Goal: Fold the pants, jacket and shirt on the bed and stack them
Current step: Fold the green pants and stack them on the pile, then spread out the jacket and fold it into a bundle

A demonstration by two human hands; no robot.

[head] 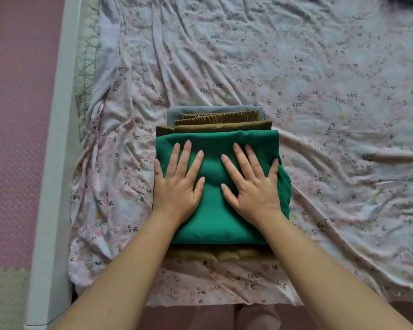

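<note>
Hands (177, 186) (253, 186) flat on green garment (215, 217), no legible labels

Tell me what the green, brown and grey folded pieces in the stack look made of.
Green piece: smooth matte woven cloth, likely cotton; soft folds, no sheen. Brown piece: thin fabric, slight sheen, gathered elastic band. Grey piece: soft matte cloth; too little shows.

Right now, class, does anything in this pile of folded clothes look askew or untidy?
Slightly. The green piece on top sits nearer than the brown piece and grey piece, so their far edges show in steps. Both hands press flat on top.
</note>
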